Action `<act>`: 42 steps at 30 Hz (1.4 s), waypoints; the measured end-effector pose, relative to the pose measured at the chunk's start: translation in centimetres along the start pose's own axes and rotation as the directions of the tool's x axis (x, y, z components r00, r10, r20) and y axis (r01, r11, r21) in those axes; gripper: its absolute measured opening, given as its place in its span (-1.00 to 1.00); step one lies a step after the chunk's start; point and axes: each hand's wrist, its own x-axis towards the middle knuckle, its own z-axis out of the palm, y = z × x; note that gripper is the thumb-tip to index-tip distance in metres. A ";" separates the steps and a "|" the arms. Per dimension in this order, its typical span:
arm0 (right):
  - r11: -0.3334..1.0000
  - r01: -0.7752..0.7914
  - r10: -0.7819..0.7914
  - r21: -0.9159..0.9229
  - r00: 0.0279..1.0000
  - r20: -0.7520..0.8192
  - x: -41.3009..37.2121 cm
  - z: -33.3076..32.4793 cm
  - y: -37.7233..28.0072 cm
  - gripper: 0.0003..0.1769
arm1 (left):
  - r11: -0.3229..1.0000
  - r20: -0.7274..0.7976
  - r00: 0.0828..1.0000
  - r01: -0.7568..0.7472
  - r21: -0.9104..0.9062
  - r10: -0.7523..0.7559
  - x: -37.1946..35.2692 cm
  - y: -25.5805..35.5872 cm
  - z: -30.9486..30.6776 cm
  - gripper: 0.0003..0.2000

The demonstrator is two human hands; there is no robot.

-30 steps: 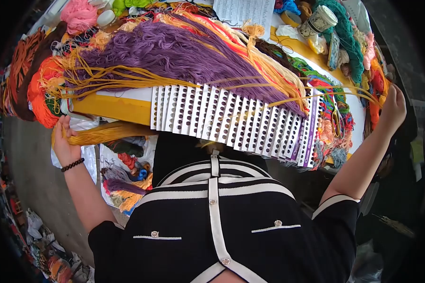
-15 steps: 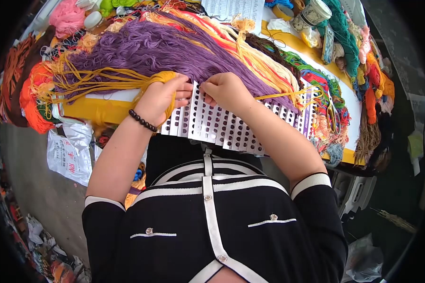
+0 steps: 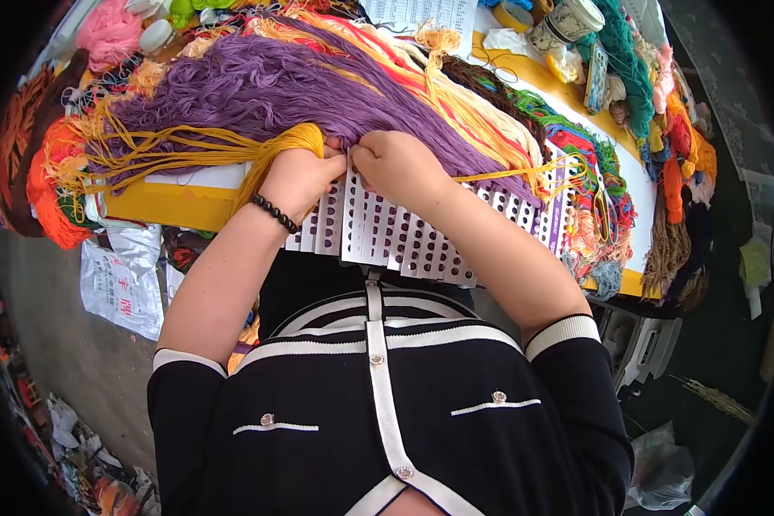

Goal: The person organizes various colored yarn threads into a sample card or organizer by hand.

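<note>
Centrally, the curled fingers of the left hand (image 3: 305,179) and right hand (image 3: 397,166) nearly meet at the upper edge of white perforated cards (image 3: 377,234) — what they grip cannot be told; golden thread (image 3: 296,139) loops over the former, purple thread (image 3: 241,82) beyond, on the worktop (image 3: 159,205).

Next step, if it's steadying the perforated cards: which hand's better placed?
Probably the right hand: it's over the perforated cards, and no yarn drapes across its back. The left hand has mustard yarn looped over it. Fingertips are mostly hidden.
</note>
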 end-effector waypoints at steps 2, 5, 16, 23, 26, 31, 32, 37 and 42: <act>0.974 -0.038 0.043 0.223 0.999 -0.017 -0.5 -0.2 0.5 -0.78 | 0.969 -0.032 0.991 -0.120 0.214 0.130 0.0 0.0 -0.8 -0.82; 0.874 -0.165 0.128 0.457 0.986 0.111 -1.0 -1.1 0.6 -0.80 | 0.945 -0.023 0.975 -0.210 0.250 0.222 -0.8 1.3 -1.7 -0.81; 0.465 -0.289 0.148 0.837 0.957 0.248 -0.7 -1.0 1.5 -0.87 | 0.932 0.194 0.922 -0.355 0.071 0.336 -1.0 1.1 -1.5 -0.61; 0.808 -0.291 0.179 0.512 0.950 0.258 -0.5 -1.0 0.9 -0.74 | 0.846 -0.139 0.946 -0.325 -0.423 0.294 -3.2 6.5 -14.9 -0.61; 0.821 -0.284 0.173 0.495 0.950 0.259 -0.4 -0.7 1.0 -0.72 | 0.680 -0.334 0.868 -0.496 -0.541 0.367 -5.0 8.5 -18.2 -0.61; 0.909 0.061 -0.036 0.412 0.997 -0.068 -2.2 0.1 -0.9 -0.86 | 0.811 -0.234 0.961 -0.251 -0.529 0.145 -6.9 4.9 -11.8 -0.71; 0.866 0.162 -0.101 0.473 0.983 -0.153 -3.5 -0.4 -2.9 -0.90 | 0.888 -0.059 0.961 -0.272 -0.371 0.269 -7.4 3.7 -9.7 -0.72; 0.745 0.628 -0.480 0.225 0.739 -0.473 -5.1 0.4 -6.1 -0.86 | 0.839 0.112 0.958 -0.172 -0.516 0.265 -10.3 3.3 -2.9 -0.59; 0.563 0.036 -0.156 0.826 0.986 0.064 -6.2 0.0 -7.0 -0.86 | 0.865 0.172 0.941 -0.183 -0.467 0.292 -10.6 3.0 -2.3 -0.55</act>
